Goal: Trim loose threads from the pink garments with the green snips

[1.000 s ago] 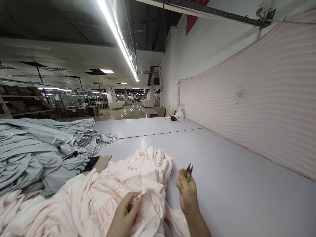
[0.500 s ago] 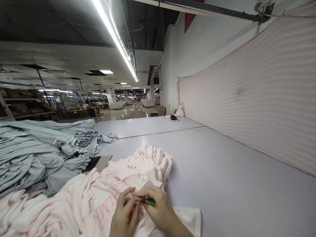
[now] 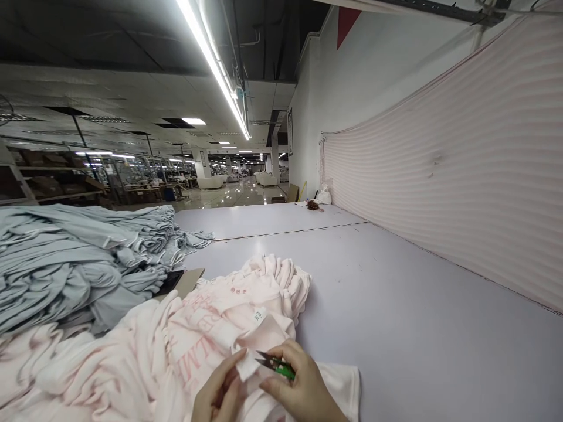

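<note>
Green-handled thread snips (image 3: pixel 278 364) lie in my right hand (image 3: pixel 303 384), which is closed around them. Their dark blades are slightly apart and point left, toward a white corner of cloth. My left hand (image 3: pixel 221 387) pinches that edge of a pale pink garment (image 3: pixel 259 337) between thumb and fingers. A white size label (image 3: pixel 259 316) shows just above, on the garment. The pink garments, with pink lettering and small round prints, are heaped under and beyond both hands.
A large pile of grey-blue garments (image 3: pixel 79 264) lies at left, beside a piece of cardboard (image 3: pixel 190 282). The pale table (image 3: pixel 422 340) stretches away to the right. Striped pink cloth (image 3: pixel 448 164) hangs along the wall. A brown bundle (image 3: pixel 312 205) sits at the far edge.
My right hand has drawn the snips slightly right, away from my left fingers, and their blades now show clearly. A white cloth corner has come into view between the hands. The view has shifted slightly.
</note>
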`<action>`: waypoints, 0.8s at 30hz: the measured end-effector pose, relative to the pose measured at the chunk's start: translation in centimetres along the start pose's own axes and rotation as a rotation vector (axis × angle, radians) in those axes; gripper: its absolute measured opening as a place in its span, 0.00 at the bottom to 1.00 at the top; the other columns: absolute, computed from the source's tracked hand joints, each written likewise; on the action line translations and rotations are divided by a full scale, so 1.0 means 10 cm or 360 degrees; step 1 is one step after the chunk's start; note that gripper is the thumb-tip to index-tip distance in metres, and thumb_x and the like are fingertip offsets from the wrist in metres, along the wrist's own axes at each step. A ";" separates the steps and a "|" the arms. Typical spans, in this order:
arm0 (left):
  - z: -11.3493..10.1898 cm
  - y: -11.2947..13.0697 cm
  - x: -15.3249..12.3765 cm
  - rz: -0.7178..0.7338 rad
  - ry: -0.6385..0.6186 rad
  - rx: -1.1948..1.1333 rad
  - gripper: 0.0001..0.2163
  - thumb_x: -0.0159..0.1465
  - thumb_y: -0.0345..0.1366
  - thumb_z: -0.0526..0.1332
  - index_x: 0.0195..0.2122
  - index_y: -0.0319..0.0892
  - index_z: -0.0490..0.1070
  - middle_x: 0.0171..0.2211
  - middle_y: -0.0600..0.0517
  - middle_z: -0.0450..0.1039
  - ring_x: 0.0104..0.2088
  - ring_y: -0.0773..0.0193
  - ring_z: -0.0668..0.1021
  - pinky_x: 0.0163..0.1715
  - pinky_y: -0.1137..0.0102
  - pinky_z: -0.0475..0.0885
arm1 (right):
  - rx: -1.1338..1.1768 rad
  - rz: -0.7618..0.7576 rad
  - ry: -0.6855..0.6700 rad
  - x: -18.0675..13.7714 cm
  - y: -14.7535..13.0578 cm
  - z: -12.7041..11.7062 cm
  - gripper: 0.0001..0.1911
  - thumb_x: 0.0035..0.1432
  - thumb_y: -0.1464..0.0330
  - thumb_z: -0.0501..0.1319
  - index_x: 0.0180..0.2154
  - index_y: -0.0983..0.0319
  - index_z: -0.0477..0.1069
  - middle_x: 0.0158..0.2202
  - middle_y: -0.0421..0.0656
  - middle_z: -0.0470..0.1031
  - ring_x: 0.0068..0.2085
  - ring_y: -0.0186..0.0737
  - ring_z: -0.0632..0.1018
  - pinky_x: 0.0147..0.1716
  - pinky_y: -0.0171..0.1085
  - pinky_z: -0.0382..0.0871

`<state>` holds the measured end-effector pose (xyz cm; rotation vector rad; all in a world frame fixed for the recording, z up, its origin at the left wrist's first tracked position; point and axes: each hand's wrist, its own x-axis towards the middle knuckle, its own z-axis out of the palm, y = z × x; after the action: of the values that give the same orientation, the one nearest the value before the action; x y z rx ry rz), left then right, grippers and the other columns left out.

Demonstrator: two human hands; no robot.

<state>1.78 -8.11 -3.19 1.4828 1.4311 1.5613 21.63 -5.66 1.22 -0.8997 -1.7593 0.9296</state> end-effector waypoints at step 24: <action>0.04 0.18 0.02 -0.0403 0.0013 -0.0544 0.32 0.53 0.55 0.68 0.54 0.41 0.74 0.22 0.56 0.71 0.27 0.64 0.75 0.31 0.72 0.75 | -0.0901 -0.0408 0.0068 0.00 0.01 0.12 0.07 0.59 0.71 0.61 0.38 0.58 0.76 0.32 0.42 0.77 0.31 0.44 0.78 0.31 0.38 0.63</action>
<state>2.56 -8.36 -1.56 1.0551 1.2262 1.5591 20.52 -5.86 0.82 -0.9975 -2.0804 0.2398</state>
